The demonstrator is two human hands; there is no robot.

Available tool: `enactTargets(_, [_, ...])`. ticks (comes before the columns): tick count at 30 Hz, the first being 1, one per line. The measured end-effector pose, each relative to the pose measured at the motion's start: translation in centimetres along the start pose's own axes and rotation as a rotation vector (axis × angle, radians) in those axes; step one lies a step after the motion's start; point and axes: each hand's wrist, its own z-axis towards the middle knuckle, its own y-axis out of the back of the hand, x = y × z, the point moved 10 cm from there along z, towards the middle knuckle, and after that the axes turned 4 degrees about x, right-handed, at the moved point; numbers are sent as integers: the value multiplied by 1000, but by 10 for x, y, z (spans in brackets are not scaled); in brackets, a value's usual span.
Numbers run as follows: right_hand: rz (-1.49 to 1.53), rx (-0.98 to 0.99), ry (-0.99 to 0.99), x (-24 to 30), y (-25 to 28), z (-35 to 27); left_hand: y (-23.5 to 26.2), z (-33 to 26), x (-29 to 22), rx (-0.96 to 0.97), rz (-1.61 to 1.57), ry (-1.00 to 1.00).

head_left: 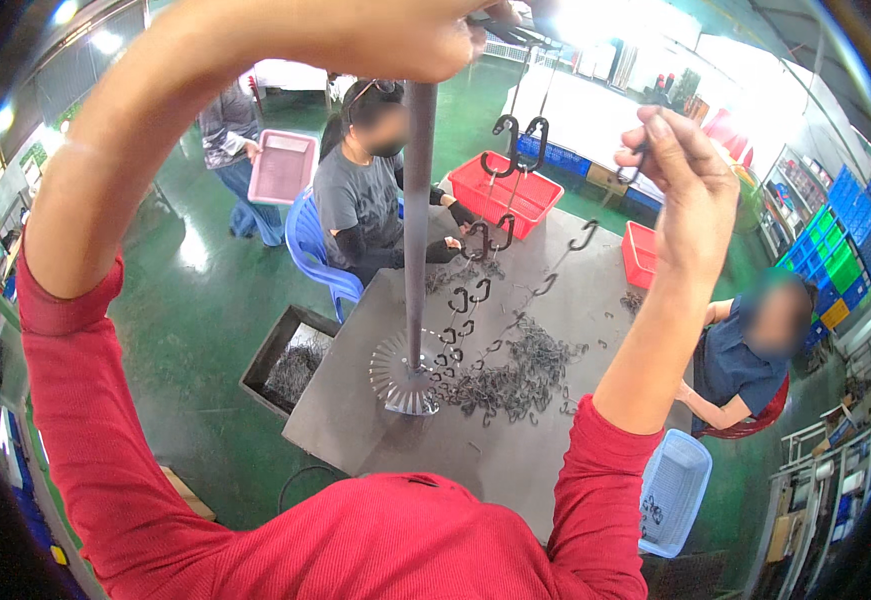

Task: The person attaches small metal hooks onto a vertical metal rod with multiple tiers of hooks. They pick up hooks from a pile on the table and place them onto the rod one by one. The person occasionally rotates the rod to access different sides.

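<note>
My left hand (445, 45) is raised at the top edge beside the top of a grey upright pole (416, 200). Its fingers are curled, partly cut off by the frame, and what they hold is hidden. Black curved hooks (531, 143) hang on thin wires below and right of it, in rows running down toward the table. My right hand (683, 170), raised at the right, pinches a small dark hook (633, 165) between thumb and fingers. A slotted metal disc (391, 372) surrounds the pole's foot. A pile of dark hooks (525, 370) lies beside it on the grey table (355, 410).
A person in grey (360, 200) sits across the table near a red basket (535, 215). Another in dark blue (750, 345) sits right, by a light-blue basket (690, 480). A standing person (227, 130) holds a pink tray (285, 168). A dark bin (265, 355) stands left.
</note>
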Motion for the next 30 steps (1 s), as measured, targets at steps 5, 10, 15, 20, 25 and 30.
enactTargets(5, [-918,-122,-15,-5,68,3,-8,2,-13,171,20,-66])
enactTargets(10, [-411,86,6,4,-8,-1,0,-1,-9,17,6,99])
enactTargets(15, [92,239,-26,19,-57,-8,1,5,-11,-17,-58,79])
enactTargets(20, [121,123,28,16,-46,-9,2,4,-18,-72,-38,46])
enactTargets(25, [-44,-68,2,-5,19,-6,-17,11,4,49,24,73])
enactTargets(30, [-1214,-119,-3,-7,56,12,-9,-6,-2,120,60,-49])
